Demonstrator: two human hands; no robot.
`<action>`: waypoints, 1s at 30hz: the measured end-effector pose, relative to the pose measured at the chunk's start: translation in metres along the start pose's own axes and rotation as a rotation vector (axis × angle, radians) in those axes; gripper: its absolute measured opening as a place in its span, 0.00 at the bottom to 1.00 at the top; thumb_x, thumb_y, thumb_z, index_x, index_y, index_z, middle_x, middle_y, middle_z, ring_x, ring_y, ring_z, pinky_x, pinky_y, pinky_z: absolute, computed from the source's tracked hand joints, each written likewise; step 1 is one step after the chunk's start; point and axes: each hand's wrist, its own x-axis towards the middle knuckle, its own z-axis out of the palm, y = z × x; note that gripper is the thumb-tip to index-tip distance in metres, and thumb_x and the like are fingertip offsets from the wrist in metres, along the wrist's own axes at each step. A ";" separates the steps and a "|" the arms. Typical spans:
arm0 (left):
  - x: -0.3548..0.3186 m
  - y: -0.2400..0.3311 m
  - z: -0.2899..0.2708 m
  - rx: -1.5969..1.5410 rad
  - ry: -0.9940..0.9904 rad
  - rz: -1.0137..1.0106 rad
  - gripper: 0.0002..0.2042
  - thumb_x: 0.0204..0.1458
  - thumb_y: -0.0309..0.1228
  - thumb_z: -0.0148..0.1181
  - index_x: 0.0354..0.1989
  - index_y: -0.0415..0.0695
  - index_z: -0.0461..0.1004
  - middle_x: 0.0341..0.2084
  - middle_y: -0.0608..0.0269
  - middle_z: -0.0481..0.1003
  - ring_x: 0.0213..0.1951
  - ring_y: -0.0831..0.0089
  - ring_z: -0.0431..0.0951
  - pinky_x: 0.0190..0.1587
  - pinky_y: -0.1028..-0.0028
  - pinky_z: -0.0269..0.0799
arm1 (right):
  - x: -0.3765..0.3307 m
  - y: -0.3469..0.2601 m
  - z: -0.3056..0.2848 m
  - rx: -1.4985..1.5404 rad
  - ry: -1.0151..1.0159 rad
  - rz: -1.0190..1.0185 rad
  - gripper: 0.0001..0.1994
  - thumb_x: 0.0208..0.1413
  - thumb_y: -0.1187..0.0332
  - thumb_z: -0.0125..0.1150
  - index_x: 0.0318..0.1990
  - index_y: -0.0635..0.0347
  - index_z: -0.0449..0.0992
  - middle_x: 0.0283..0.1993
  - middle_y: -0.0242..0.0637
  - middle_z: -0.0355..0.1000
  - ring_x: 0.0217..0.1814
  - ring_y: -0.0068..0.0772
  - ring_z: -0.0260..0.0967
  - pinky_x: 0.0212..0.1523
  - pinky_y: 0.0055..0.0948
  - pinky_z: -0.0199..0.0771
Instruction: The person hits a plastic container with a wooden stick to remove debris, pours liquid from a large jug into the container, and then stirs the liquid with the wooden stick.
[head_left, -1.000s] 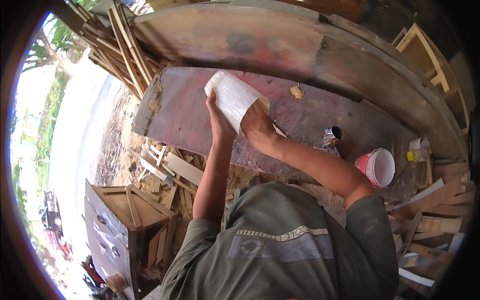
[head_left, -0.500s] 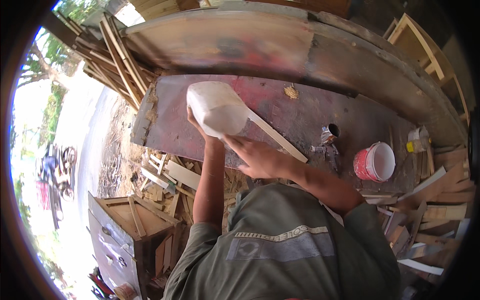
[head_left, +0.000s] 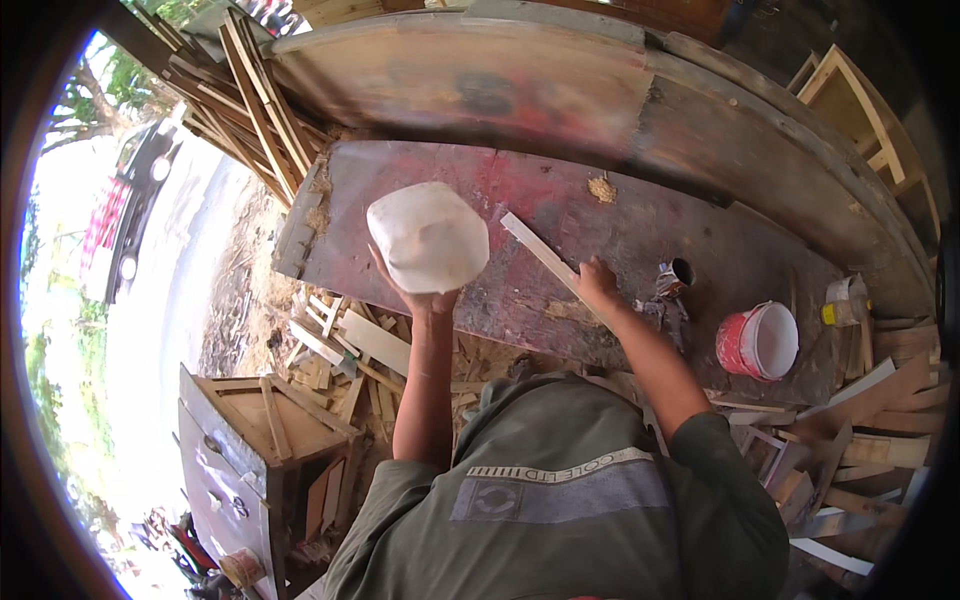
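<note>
A white plastic container [head_left: 430, 238], squarish with rounded corners, is held up over the left part of the worktable [head_left: 350, 215]. My left hand [head_left: 425, 298] grips it from the near side, with some fingers hidden behind it. To the right, my right hand [head_left: 598, 283] is closed around a thin pale wooden strip [head_left: 540, 247], which slants from far left to near right. The strip's far end points toward the container but stands apart from it. Whether the strip touches the tabletop I cannot tell.
On the table's right stand an open dark can [head_left: 676, 276], a red-and-white bucket [head_left: 757, 342] and a clear jar with a yellow band [head_left: 846, 300]. A small heap of shavings [head_left: 601, 189] lies farther back. Wood offcuts [head_left: 375, 343] cover the ground; planks [head_left: 258, 100] lean at the left.
My right hand has moved from the container to the wooden strip and taken hold of it. The container has turned in my left hand, and its far end has tipped round.
</note>
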 end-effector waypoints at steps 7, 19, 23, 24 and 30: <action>-0.034 0.046 0.010 0.112 0.254 0.106 0.42 0.58 0.70 0.44 0.73 0.55 0.56 0.68 0.56 0.63 0.65 0.52 0.67 0.64 0.45 0.69 | 0.030 -0.039 0.055 0.058 0.082 -0.033 0.26 0.57 0.57 0.69 0.56 0.68 0.72 0.56 0.54 0.67 0.61 0.54 0.66 0.61 0.51 0.69; -0.032 0.067 -0.047 0.022 0.209 0.203 0.38 0.62 0.67 0.42 0.72 0.54 0.59 0.65 0.59 0.66 0.65 0.56 0.67 0.65 0.50 0.67 | 0.033 -0.028 0.018 0.631 0.054 0.019 0.19 0.58 0.74 0.52 0.58 0.65 0.72 0.50 0.59 0.76 0.54 0.65 0.73 0.53 0.50 0.74; -0.023 0.068 -0.012 0.013 0.204 0.297 0.36 0.63 0.64 0.43 0.72 0.54 0.59 0.66 0.59 0.66 0.64 0.55 0.67 0.66 0.49 0.66 | -0.051 -0.067 -0.137 0.713 0.112 -0.349 0.26 0.65 0.73 0.51 0.70 0.61 0.60 0.54 0.61 0.74 0.52 0.64 0.75 0.45 0.49 0.75; -0.016 0.066 -0.011 -0.166 0.112 0.233 0.35 0.63 0.62 0.45 0.72 0.53 0.59 0.66 0.58 0.66 0.65 0.54 0.68 0.65 0.48 0.67 | -0.071 -0.070 -0.165 0.637 0.112 -0.460 0.27 0.66 0.73 0.50 0.73 0.60 0.57 0.56 0.62 0.72 0.51 0.64 0.76 0.43 0.49 0.76; 0.009 0.049 0.006 -0.379 -0.028 0.215 0.36 0.62 0.61 0.49 0.71 0.50 0.59 0.66 0.57 0.66 0.65 0.53 0.67 0.65 0.46 0.66 | -0.162 -0.131 -0.249 0.664 -0.104 -0.614 0.32 0.65 0.73 0.53 0.76 0.56 0.53 0.53 0.58 0.72 0.45 0.55 0.77 0.41 0.46 0.77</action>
